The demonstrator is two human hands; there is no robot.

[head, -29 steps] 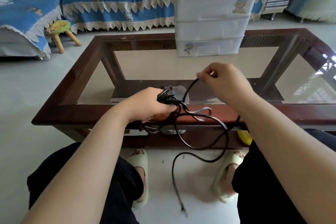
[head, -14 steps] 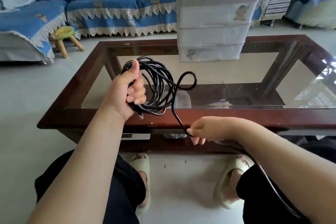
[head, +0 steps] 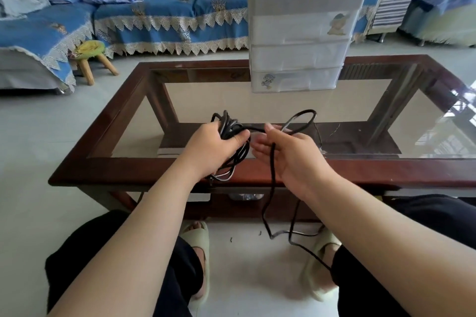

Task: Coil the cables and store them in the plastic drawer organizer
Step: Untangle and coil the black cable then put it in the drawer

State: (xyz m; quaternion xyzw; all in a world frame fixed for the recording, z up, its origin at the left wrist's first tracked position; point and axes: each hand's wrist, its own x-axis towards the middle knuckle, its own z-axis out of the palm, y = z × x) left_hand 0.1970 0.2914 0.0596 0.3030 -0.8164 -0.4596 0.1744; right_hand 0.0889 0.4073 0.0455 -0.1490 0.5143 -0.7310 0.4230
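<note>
**Black cable half coiled over the near edge of the glass table**

The left hand point(head: 215, 148) is clenching a bundle of black cable point(head: 230, 129) loops, fingers wrapped round the middle of the coil, so that loops are sticking out above the fist toward 12 o'clock and hanging below it toward 6 o'clock. The bundle is hovering over the near wooden rail of the coffee table point(head: 386, 170), at about the centre of the view.

The right hand point(head: 288, 154) is lying palm up just beside the left, at its 3 o'clock, with the fingers relaxed and spread rather than closed. A single strand is running from the coil across this open palm; one loop is arching beyond the fingertips toward 1 o'clock, and the rest is dropping over the heel of the hand toward 6 o'clock, trailing onto the pale floor between two feet in cream slippers point(head: 198, 239).

The white plastic drawer organizer point(head: 301, 31) is standing on the far side of the glass top, at 12 o'clock from the hands and well apart from them. Its drawer fronts are sitting flush and its top tray is showing open compartments.

Beyond the table, at 10 o'clock, a small wooden stool point(head: 90, 56) is standing in front of a sofa draped in a blue cover point(head: 167, 10)
</note>
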